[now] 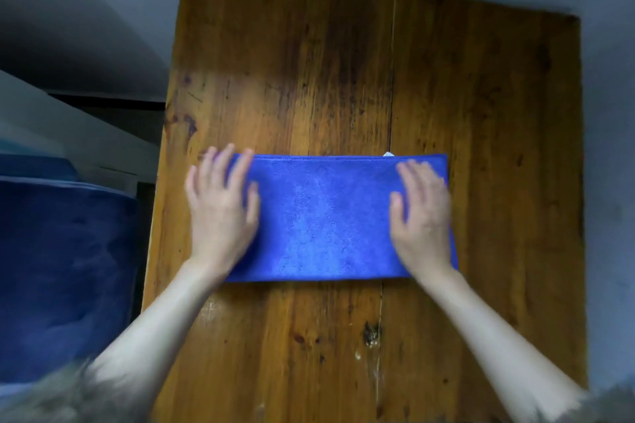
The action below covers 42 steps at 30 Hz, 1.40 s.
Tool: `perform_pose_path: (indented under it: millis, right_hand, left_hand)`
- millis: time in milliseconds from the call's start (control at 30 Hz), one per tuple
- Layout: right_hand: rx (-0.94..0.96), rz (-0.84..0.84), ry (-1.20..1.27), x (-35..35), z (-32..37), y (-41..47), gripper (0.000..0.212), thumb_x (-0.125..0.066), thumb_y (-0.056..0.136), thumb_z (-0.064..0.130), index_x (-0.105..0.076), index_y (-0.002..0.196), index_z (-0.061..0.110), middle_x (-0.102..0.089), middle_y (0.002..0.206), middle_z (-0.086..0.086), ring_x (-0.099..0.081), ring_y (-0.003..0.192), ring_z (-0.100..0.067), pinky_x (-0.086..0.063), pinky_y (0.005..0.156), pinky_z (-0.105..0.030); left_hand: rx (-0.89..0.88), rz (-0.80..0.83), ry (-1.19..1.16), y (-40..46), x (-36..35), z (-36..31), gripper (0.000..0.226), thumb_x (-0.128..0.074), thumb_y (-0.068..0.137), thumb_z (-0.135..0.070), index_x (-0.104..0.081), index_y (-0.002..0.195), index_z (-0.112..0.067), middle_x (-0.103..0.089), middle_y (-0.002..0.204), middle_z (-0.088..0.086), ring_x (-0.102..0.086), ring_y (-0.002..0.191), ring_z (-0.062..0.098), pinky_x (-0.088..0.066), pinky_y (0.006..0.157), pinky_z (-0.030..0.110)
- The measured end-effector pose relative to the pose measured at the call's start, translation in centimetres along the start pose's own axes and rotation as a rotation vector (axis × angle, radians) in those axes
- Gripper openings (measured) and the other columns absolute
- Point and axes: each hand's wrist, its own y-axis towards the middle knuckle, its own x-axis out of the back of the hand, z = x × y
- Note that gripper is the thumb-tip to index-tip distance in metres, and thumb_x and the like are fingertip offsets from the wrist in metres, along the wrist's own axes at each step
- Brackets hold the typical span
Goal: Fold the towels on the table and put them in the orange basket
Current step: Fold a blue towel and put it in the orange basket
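Note:
A blue towel [324, 216], folded into a long flat rectangle, lies across the middle of the wooden table [343, 62]. A small white tag pokes out at its far edge. My left hand [221, 206] lies flat on the towel's left end, fingers straight and spread, partly over the table. My right hand [421, 213] lies flat on the towel's right end, fingers straight. Neither hand grips the cloth. No orange basket is in view.
A dark blue padded seat or cushion [65, 278] stands left of the table, with a pale ledge [68, 127] behind it. Grey floor surrounds the table at the far and right sides. Fuzzy grey sleeve cuffs show at the bottom corners.

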Motion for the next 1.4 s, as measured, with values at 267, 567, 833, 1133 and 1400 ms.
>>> perform_pose_path:
  millis: [267,567,833,1133,1400]
  right_hand:
    - [0.257,0.244,-0.233,-4.9,0.6,-3.2,0.053,-0.042,0.092,0.039,-0.041,0.14,0.019,-0.032,0.151,-0.009,-0.025,0.141,-0.024,-0.013,0.115,-0.052]
    - [0.026,0.191,-0.26,-1.5,-6.8,-1.3,0.057,-0.031,0.095,0.041,-0.028,0.146,0.016,-0.018,0.155,-0.013,-0.012,0.144,-0.025,-0.006,0.117,-0.044]
    - [-0.057,0.22,-0.297,-1.8,-5.9,-0.3,0.061,-0.022,0.093,0.047,-0.025,0.148,0.019,-0.014,0.157,-0.01,-0.009,0.145,-0.026,-0.001,0.116,-0.048]
    - [0.185,0.303,-0.231,-3.5,2.6,-5.6,0.056,-0.036,0.092,0.043,-0.035,0.143,0.02,-0.026,0.154,-0.008,-0.017,0.143,-0.025,-0.005,0.114,-0.054]
    - [0.15,0.368,-0.373,-5.8,4.4,-7.4,0.063,-0.032,0.091,0.053,-0.027,0.146,0.023,-0.022,0.155,-0.009,-0.014,0.144,-0.028,-0.014,0.11,-0.061]
  left_hand:
    - [-0.245,0.209,0.25,-3.7,-4.1,-1.4,0.057,-0.037,0.089,-0.05,-0.036,0.142,-0.03,-0.029,0.153,0.006,-0.023,0.141,0.033,-0.009,0.11,0.063]
    - [-0.113,0.141,0.209,-1.7,-2.8,3.0,0.059,-0.031,0.092,-0.046,-0.029,0.146,-0.023,-0.017,0.156,0.013,-0.014,0.144,0.031,-0.008,0.115,0.053]
    - [-0.107,0.131,0.132,-1.1,-3.1,3.0,0.058,-0.031,0.093,-0.044,-0.034,0.144,-0.018,-0.018,0.154,0.019,-0.014,0.143,0.034,-0.009,0.116,0.048]
    - [0.466,-0.032,-0.246,-5.3,0.0,1.5,0.037,-0.053,0.088,-0.004,-0.048,0.125,0.002,-0.044,0.122,0.024,-0.042,0.114,0.036,-0.033,0.099,0.038]
    - [0.708,0.168,-0.166,-3.8,1.2,1.3,0.027,-0.058,0.087,-0.023,-0.061,0.106,-0.005,-0.048,0.12,0.018,-0.041,0.114,0.035,-0.034,0.097,0.04]
